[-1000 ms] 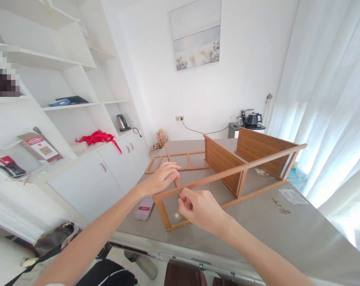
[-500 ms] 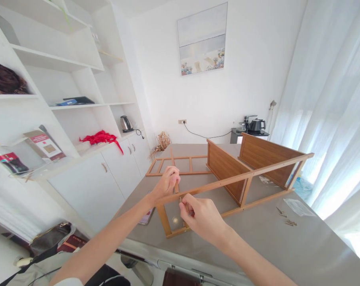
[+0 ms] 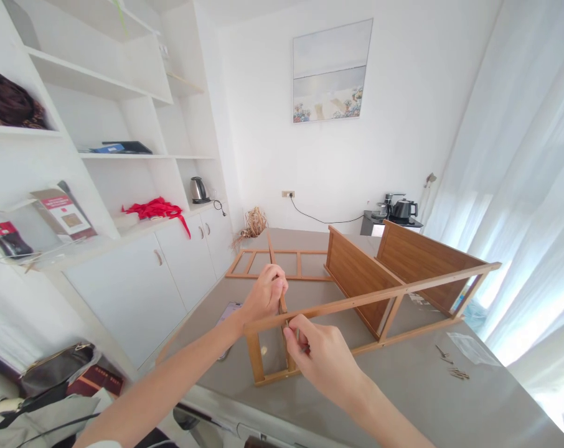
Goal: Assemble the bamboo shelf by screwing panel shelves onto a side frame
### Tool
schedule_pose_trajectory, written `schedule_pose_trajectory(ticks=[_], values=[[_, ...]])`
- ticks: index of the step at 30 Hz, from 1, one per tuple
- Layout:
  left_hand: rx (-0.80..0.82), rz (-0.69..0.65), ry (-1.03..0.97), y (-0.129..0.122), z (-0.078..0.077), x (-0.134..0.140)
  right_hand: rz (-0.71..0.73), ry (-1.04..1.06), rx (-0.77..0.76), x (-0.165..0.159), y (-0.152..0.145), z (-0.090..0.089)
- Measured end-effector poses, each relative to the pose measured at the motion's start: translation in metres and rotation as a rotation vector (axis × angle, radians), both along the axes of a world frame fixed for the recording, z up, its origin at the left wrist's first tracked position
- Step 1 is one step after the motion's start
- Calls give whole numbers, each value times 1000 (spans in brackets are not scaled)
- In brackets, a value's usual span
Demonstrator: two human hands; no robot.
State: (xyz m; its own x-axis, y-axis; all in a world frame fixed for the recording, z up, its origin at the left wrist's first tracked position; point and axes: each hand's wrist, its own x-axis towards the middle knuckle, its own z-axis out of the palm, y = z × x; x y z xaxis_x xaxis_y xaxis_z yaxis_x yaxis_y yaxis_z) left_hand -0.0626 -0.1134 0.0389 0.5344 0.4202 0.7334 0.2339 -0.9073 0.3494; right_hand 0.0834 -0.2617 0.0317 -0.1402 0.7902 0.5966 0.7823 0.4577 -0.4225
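My left hand [image 3: 266, 292] is wrapped around a narrow wooden bar [image 3: 271, 249] that stands up behind the near end of a wooden side frame [image 3: 324, 309]. My right hand [image 3: 322, 345] is pinched just below that frame's upper rail. Between its thumb and forefinger shows the tip of a thin metal screw [image 3: 287, 323], pointed at the rail where the bar meets it. My fingers cover most of the screw. Two brown wooden shelf panels [image 3: 357, 274] are joined to the side frame, further right.
Another ladder-like wooden frame [image 3: 249, 262] lies flat at the back of the grey table [image 3: 394, 398]. Several loose screws [image 3: 458, 373] and a clear plastic bag [image 3: 471, 348] lie at right. A phone [image 3: 228, 311] rests by my left wrist.
The camera view has shifted slightly. My left hand keeps its hold on the bar, whose lower end has tilted a little right. My right hand stays pinched at the rail.
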Motion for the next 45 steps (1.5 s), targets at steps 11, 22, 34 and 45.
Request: schedule_pose_trajectory(ticks=[11,22,34,45], values=[[16,-6,25,-4,7,-1,21,-22,59,-2,-1,5],[6,25,47,-4,12,-4,-33,-89,137,-5,-2,2],[54,40,64,-4,8,-5,-127,-121,162,-11,-4,-3],[84,54,64,1,3,-7,-122,-114,129,-13,-5,2]])
